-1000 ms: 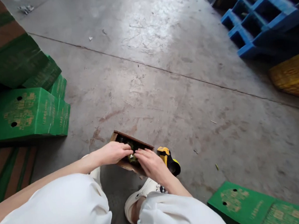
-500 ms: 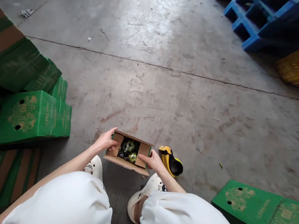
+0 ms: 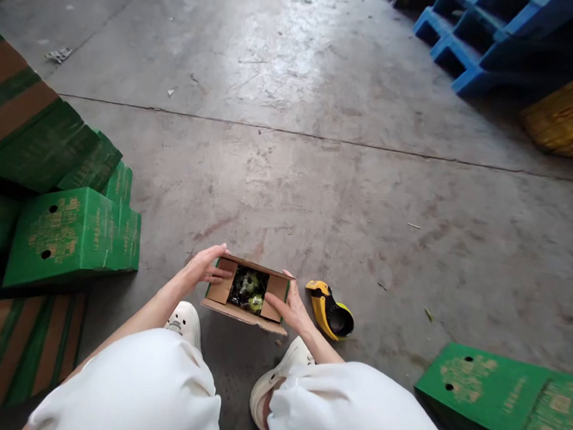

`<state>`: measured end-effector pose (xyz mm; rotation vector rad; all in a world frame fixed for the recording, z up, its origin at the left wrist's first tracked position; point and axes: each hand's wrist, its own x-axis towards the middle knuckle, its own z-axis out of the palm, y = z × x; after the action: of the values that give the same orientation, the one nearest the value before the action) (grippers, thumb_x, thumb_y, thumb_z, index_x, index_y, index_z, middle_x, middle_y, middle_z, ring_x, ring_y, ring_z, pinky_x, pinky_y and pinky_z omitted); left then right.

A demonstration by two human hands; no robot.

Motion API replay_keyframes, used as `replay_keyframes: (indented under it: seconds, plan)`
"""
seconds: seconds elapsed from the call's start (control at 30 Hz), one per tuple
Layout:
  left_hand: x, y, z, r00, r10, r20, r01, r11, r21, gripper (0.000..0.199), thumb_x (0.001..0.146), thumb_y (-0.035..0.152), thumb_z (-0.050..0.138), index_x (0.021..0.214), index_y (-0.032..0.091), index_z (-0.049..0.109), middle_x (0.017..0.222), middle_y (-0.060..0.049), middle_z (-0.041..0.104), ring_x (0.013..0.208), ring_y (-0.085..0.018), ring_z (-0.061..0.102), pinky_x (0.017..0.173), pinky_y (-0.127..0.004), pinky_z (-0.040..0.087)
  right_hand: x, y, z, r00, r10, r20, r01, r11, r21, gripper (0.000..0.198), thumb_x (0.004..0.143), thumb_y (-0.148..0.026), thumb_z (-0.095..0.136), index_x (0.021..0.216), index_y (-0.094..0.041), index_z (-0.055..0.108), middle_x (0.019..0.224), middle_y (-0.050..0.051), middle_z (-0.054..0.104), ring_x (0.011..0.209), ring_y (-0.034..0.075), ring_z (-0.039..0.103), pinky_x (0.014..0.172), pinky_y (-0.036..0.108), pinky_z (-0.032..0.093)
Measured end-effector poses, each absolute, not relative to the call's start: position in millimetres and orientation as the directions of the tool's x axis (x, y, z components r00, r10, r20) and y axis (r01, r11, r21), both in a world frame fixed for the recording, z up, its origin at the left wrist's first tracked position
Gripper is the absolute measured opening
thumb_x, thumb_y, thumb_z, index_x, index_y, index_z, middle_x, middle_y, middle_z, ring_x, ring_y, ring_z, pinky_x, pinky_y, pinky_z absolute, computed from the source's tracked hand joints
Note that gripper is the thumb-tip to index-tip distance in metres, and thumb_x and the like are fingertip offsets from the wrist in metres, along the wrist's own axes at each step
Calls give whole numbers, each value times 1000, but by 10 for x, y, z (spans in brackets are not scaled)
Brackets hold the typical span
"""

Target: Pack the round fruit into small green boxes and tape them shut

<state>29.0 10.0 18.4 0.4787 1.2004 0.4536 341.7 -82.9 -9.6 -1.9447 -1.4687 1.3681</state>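
Note:
A small cardboard box [image 3: 245,314], brown inside with some green outside, is held above the floor between my knees. Its two short end flaps are folded inward and the long flaps stand up. Through the gap show green round items [image 3: 253,291] in dark, shiny plastic; their kind is unclear. My left hand [image 3: 208,265] grips the left end, fingers lying over that end flap. At the right end, my right hand [image 3: 289,305] is closed round the side with its thumb pressing the other flap. On the floor just right lies a yellow and black tape dispenser [image 3: 329,310].
Green cartons [image 3: 67,234] are stacked along the left. Another green carton [image 3: 481,378] stands at the lower right. Blue plastic pallets [image 3: 496,29] and a yellow crate [image 3: 566,120] are at the upper right. My white shoes [image 3: 281,379] flank the box on the concrete floor [image 3: 340,197].
The left fingers have stretched further over the left flap, and my right hand has shifted up along the right end. The view has moved slightly; the box stays between my hands.

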Motion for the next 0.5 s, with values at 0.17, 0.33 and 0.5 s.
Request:
replay_keyframes:
  seconds: [0.17, 0.33, 0.5]
  plan:
    - [383, 245, 108, 226, 469, -854, 10, 875, 483, 73, 58, 71, 90, 107, 24, 64, 107, -7, 78, 94, -28, 80, 70, -29, 62, 3422, -828, -166, -8, 903, -429, 561, -351, -750, 89, 88, -58, 71, 160, -26, 31, 161, 16, 44, 151, 33, 41, 125, 55, 32]
    - [261, 75, -92, 232, 552, -801, 102, 805, 584, 94, 54, 50, 96, 136, 21, 61, 142, -17, 66, 92, -25, 77, 75, -32, 61, 3397, -840, -189, 8, 897, -442, 560, -370, -741, 97, 85, -55, 76, 164, -25, 27, 156, 18, 48, 146, 34, 48, 121, 55, 37]
    - [96, -199, -354, 221, 714, -664, 401, 554, 730, 86, 64, 47, 88, 143, 23, 65, 135, -12, 73, 120, -36, 70, 97, -40, 57, 3466, -900, -96, -69, 919, -388, 630, -261, -731, 93, 98, -54, 63, 170, -27, 11, 170, 17, 30, 158, 32, 32, 126, 57, 31]
